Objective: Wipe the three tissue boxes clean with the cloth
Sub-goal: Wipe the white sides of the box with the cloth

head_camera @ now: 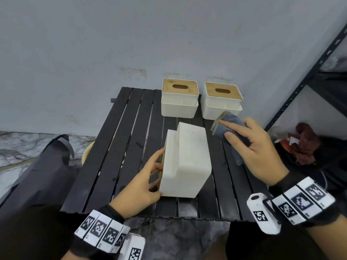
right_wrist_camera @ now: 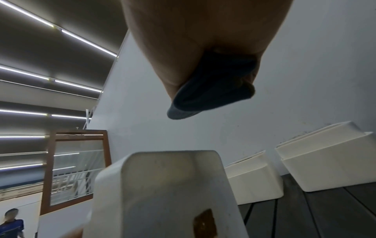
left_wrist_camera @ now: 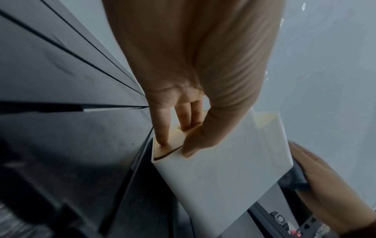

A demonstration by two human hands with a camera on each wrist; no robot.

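Observation:
A white tissue box (head_camera: 187, 162) lies tipped on its side in the middle of the black slatted table (head_camera: 112, 147), its wooden lid facing left. My left hand (head_camera: 148, 177) holds its left edge, fingers on the wooden lid (left_wrist_camera: 175, 136) and thumb on the white side (left_wrist_camera: 223, 177). My right hand (head_camera: 251, 149) grips a folded grey-blue cloth (head_camera: 227, 126) just right of the box and above the table; the cloth (right_wrist_camera: 211, 90) hangs clear of the box (right_wrist_camera: 167, 193). Two more white boxes with wooden lids (head_camera: 179, 99) (head_camera: 222, 102) stand upright at the table's back edge.
A grey wall rises right behind the table. A black metal shelf frame (head_camera: 304, 76) stands at the right, with a dark red rag (head_camera: 308, 143) on a lower level. A dark bag (head_camera: 43, 166) lies on the floor to the left.

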